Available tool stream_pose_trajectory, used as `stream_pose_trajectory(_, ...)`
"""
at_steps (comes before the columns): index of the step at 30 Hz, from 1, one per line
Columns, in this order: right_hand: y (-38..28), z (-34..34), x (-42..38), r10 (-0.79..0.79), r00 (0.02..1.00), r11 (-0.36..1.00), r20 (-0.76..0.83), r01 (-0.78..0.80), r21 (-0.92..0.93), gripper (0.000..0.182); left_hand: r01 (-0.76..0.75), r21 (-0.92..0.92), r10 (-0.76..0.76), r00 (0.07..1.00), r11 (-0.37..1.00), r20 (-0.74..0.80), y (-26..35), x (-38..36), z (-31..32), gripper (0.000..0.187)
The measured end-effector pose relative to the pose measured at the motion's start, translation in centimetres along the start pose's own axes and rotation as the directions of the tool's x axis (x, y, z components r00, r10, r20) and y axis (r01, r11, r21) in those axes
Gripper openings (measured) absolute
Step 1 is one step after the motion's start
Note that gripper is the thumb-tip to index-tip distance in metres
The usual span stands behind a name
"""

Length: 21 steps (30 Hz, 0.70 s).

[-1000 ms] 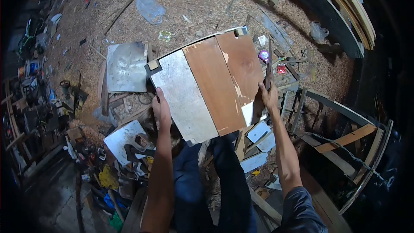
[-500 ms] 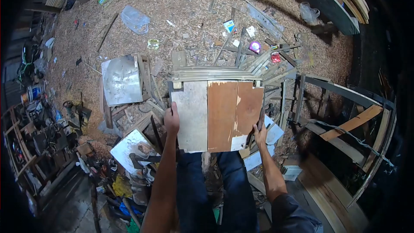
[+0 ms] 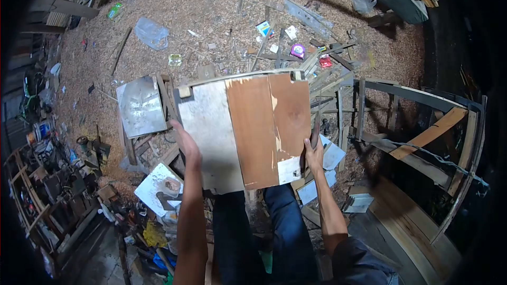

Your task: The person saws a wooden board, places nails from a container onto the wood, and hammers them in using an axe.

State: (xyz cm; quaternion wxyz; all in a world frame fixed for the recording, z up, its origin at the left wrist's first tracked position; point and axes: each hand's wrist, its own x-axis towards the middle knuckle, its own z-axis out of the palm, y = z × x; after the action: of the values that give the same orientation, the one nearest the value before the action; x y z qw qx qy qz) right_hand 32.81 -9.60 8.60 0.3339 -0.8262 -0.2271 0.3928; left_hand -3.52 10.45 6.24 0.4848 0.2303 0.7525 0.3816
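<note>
A squarish wooden panel (image 3: 253, 132) is held up in front of my legs, tilted slightly. Its left part is whitish grey and its right part reddish brown, with pale chipped streaks and a white patch at the lower right. My left hand (image 3: 187, 146) is at the panel's left edge, palm against it, fingers fairly straight. On the opposite edge, my right hand (image 3: 314, 154) grips the panel, thumb on the front face. Notches show at both top corners.
Sawdust covers the ground, with wood strips, a purple tape measure (image 3: 297, 50), a plastic bag (image 3: 151, 33) and a whitish board (image 3: 140, 106). A wooden frame (image 3: 422, 126) stands at right; clutter (image 3: 58, 179) fills the left.
The panel has come closer and shifted left, tilting so that its top edges no longer show as a stack. My left hand has moved left and its fingers have straightened.
</note>
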Motion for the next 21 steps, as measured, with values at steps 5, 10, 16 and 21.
stream_pose_trajectory(5,-3.9,0.6,2.3,-0.071,0.997,0.995,-0.034,0.073,0.073,0.046,0.065,-0.140,-0.062,0.998,0.988,0.023,9.7,-1.6,1.4,0.113)
stream_pose_trajectory(10,-3.5,2.5,2.3,-0.159,0.986,0.966,-0.047,0.165,0.199,0.039,-0.028,-0.171,0.021,0.999,0.985,-0.038,7.8,-1.1,-0.8,0.106)
stream_pose_trajectory(16,6.1,4.1,2.7,-0.229,0.974,0.969,0.004,0.228,-0.092,0.034,0.126,-0.168,-0.121,0.992,0.978,0.041,-1.0,-1.9,-3.6,0.090)
stream_pose_trajectory(21,13.3,5.9,1.2,-0.130,0.991,0.991,0.034,0.131,-0.009,0.044,0.209,-0.219,-0.231,0.969,0.953,-0.082,-9.3,-2.6,-7.3,0.096)
